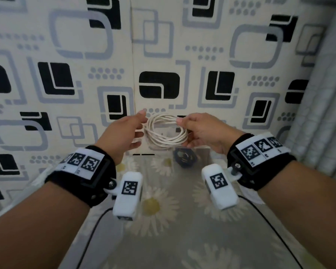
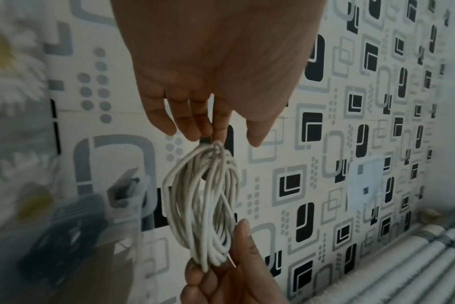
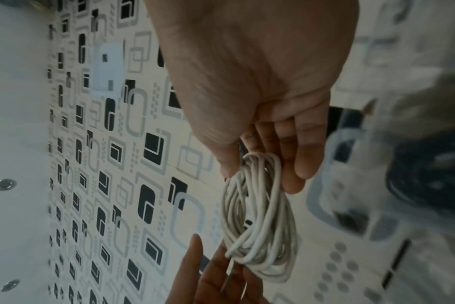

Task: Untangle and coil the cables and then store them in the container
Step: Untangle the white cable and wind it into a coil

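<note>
Both hands are raised above the desk (image 1: 163, 239), which is covered with a daisy-print cloth, in front of a wall (image 1: 66, 55) papered in black and grey rounded squares. Between them hangs the white cable (image 1: 164, 131), wound into a multi-turn coil. In the head view its long axis lies roughly left to right, and the open face of the loop is turned toward the person.

The right hand (image 1: 204, 133) pinches the right side of the coil between thumb and curled fingers. The left hand (image 1: 122, 133) has its fingers extended and loosely spread. The left wrist view shows its fingertips (image 2: 218, 131) touching the coil's near end without closing around it.

Below the coil, on the far part of the desk, lies a coiled black cable (image 1: 184, 158), inside what seems to be a clear container, whose edges are too blurred to trace.
</note>
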The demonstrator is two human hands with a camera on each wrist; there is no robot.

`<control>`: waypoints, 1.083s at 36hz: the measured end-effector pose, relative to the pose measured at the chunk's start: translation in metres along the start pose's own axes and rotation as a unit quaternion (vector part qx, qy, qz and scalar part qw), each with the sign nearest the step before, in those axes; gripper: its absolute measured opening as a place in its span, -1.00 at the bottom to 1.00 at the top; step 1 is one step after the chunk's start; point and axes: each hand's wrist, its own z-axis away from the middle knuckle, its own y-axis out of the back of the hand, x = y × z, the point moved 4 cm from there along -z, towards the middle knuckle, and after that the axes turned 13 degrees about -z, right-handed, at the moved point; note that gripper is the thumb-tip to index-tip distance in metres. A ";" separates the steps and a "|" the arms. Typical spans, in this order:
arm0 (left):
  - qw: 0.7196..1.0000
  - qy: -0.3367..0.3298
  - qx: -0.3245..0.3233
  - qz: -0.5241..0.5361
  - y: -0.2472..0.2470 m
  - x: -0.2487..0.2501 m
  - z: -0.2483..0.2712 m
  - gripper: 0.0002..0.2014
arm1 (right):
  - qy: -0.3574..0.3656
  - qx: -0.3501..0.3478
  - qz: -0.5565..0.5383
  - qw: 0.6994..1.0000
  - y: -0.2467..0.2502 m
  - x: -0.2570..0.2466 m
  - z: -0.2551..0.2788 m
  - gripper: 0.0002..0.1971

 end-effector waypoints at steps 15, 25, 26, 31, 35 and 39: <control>0.994 -0.013 -0.067 -0.084 -0.045 0.028 -0.037 -0.61 | 0.013 0.070 0.266 0.961 0.073 -0.055 -0.043 -0.73; 0.972 -0.051 -0.092 -0.211 -0.066 0.020 -0.062 -0.75 | -0.034 0.004 0.428 0.903 0.066 -0.024 -0.086 -0.69; 0.969 -0.058 -0.095 -0.222 -0.068 0.018 -0.064 -0.75 | -0.035 -0.006 0.440 0.897 0.065 -0.021 -0.089 -0.71; 0.955 -0.077 -0.109 -0.265 -0.076 0.007 -0.073 -0.73 | -0.032 -0.053 0.490 0.869 0.058 -0.008 -0.107 -0.75; 0.945 -0.103 -0.110 -0.291 -0.079 -0.001 -0.076 -0.71 | -0.043 -0.093 0.527 0.844 0.052 0.003 -0.116 -0.73; 0.936 -0.129 -0.132 -0.301 -0.085 -0.006 -0.079 -0.63 | -0.062 -0.125 0.557 0.819 0.043 0.018 -0.121 -0.69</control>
